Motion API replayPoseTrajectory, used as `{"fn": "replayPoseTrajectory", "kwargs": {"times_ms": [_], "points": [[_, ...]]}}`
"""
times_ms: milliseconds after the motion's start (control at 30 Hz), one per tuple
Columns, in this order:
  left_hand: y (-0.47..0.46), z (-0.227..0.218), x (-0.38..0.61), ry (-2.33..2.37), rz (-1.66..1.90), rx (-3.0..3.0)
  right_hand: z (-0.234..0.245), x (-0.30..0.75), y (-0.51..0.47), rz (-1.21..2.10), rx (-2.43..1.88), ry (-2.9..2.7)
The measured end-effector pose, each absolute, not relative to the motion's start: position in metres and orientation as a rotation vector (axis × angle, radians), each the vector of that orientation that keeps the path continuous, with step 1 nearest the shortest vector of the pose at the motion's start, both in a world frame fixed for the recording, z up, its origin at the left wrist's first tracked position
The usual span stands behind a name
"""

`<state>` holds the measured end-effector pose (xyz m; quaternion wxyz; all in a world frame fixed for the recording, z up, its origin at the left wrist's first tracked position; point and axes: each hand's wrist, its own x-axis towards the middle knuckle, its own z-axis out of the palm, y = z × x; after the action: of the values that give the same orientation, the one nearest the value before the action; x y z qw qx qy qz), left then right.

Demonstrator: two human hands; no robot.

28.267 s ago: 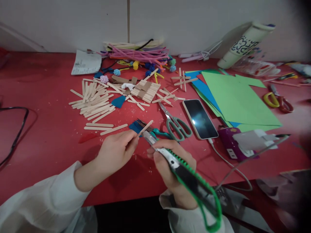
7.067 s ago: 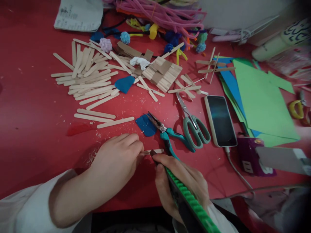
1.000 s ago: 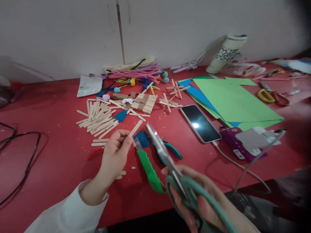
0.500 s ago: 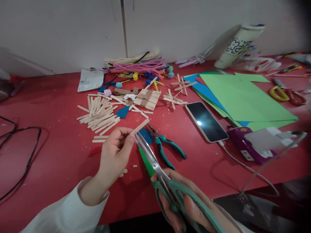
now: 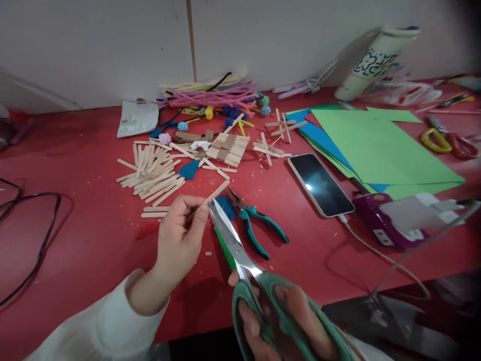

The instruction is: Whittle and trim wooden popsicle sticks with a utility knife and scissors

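Note:
My left hand (image 5: 180,235) pinches a wooden craft stick (image 5: 218,191) and holds it up over the red table (image 5: 75,210), its free end pointing up and right. My right hand (image 5: 278,326), at the bottom edge of the view, has its fingers through the green handles of a pair of scissors (image 5: 240,255). The scissor blades point up and left, and their tip reaches the stick just beside my left fingertips. A green utility knife (image 5: 222,245) lies on the table under the blades, mostly hidden by them.
Teal-handled pliers (image 5: 255,228) lie right of the scissors. A pile of craft sticks (image 5: 154,170), a glued stick panel (image 5: 227,148), pipe cleaners (image 5: 214,95), a phone (image 5: 321,184), green and blue paper sheets (image 5: 376,150), a purple power strip (image 5: 376,220) and a black cable (image 5: 26,235) surround them.
The utility knife now lies on the table; my right hand holds the scissors. Over the last second it drew them back and brought the blade tip to the stick in my left hand.

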<state>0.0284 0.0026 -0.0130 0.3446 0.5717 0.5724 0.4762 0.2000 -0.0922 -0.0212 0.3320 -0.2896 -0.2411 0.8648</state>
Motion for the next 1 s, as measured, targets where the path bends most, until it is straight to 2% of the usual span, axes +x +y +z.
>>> {"fn": "replayPoseTrajectory", "kwargs": {"times_ms": [233, 533, 800, 1000], "points": [[0.001, -0.020, 0.024, 1.538, 1.240, 1.661, -0.028, 0.198, -0.101, 2.246, -0.851, -0.455], [-0.001, -0.018, 0.026, 1.603, 1.156, 1.783, -0.025, 0.188, -0.095, 2.304, -0.644, -0.386], [0.004, -0.015, 0.027, 1.437, 1.147, 1.438, -0.010, 0.199, -0.080, 2.045, -1.065, -1.028], [0.007, -0.012, 0.023, 1.451, 1.063, 1.439, -0.012, 0.207, -0.077, 1.926, -1.293, -1.025]]}}
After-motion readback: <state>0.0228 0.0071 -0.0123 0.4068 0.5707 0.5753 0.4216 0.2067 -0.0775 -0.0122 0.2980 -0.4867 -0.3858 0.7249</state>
